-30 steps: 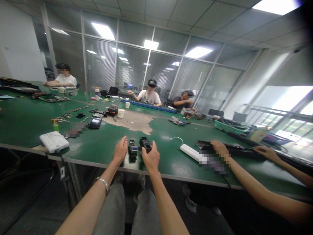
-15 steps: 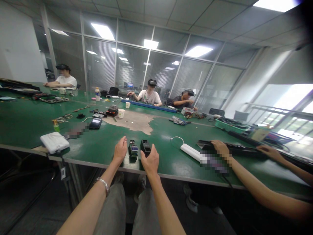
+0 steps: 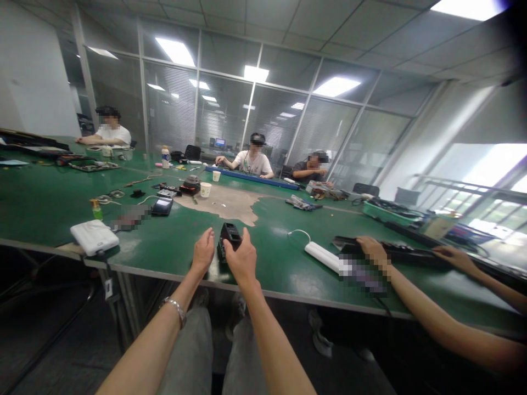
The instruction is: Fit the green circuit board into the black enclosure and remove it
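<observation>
My right hand (image 3: 242, 258) grips a black plastic housing (image 3: 230, 231), boxy like the case of a small handheld device, with its thumb on the near side. The housing is at the circuit board assembly (image 3: 221, 253), covering most of it; only a dark strip shows at the left, and I cannot tell whether the two touch. Just left of them, my left hand (image 3: 203, 252) is held near the table's front edge, fingers loosely curved and nothing visible in them. A metal bracelet (image 3: 175, 310) circles my left wrist.
On the green table (image 3: 280, 263), a white box-shaped device (image 3: 94, 237) stands left and a white power strip (image 3: 323, 258) right. A co-worker's hands (image 3: 373, 249) rest on a long black part (image 3: 411, 253). Paper cups (image 3: 205, 190) stand farther back; several people sit across.
My right hand has moved left with the black housing, from beside the circuit board assembly to over it. My left hand stays nearly still.
</observation>
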A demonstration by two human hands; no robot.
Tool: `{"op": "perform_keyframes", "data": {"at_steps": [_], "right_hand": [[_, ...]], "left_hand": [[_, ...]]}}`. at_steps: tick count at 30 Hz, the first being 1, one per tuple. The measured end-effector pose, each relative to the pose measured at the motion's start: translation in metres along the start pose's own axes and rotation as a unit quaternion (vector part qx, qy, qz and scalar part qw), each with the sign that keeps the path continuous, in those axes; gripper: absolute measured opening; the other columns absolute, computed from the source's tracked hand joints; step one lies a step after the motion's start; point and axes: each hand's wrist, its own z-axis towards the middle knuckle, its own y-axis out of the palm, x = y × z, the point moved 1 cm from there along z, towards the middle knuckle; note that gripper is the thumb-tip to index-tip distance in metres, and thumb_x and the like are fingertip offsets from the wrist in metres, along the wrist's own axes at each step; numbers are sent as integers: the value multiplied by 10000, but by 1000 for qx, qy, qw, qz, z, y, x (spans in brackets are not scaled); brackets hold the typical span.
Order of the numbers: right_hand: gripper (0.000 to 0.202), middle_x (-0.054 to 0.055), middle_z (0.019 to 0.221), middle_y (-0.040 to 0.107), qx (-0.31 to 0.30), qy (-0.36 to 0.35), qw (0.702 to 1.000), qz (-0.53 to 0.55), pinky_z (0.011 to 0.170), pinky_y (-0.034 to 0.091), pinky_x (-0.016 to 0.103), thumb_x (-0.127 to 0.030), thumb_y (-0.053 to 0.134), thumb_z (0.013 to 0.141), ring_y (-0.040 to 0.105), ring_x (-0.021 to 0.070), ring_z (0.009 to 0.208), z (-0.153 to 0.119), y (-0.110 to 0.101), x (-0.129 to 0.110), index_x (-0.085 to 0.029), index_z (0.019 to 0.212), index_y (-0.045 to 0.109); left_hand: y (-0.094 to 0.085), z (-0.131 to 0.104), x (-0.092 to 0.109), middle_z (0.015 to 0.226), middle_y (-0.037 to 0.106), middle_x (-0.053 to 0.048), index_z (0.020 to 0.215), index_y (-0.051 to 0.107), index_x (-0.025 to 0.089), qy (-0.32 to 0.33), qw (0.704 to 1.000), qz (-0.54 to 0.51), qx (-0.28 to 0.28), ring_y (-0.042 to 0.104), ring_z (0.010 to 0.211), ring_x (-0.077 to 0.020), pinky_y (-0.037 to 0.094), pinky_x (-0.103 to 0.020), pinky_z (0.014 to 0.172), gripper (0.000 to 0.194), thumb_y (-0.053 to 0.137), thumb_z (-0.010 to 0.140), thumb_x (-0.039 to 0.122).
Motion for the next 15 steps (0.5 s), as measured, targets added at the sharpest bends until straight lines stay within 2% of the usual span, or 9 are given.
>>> {"op": "perform_keyframes", "data": {"at_steps": [5, 10, 15], "right_hand": [[713, 222, 1152, 630, -34, -9, 998, -54, 862, 454, 352, -346, 597, 819, 618, 306, 1052, -8, 14, -7, -22, 1399, 339], [773, 223, 1116, 638, -69, -4, 994, -84, 841, 461, 379, -355, 623, 796, 614, 327, 1036, -20, 21, 3, -16, 1416, 310], [749, 238, 1228, 578, -53, -31, 997, -50, 921, 439, 385, -367, 630, 790, 570, 324, 1115, -27, 29, 14, -8, 1390, 359]], "left_hand": [[-2, 1, 1, 1221, 643, -112, 1286, 532, 135, 1, 1000, 1, -1, 598, 1142, -195, 440, -351, 1030, 426, 361, 923, 276], [-2, 2, 0, 1216, 646, -110, 1283, 539, 138, -5, 1000, -6, 2, 598, 1141, -196, 439, -354, 1032, 426, 354, 927, 282], [1, 3, -3, 1233, 639, -98, 1280, 543, 157, -8, 999, -33, -3, 594, 1146, -186, 442, -343, 1029, 421, 361, 927, 297]]}}
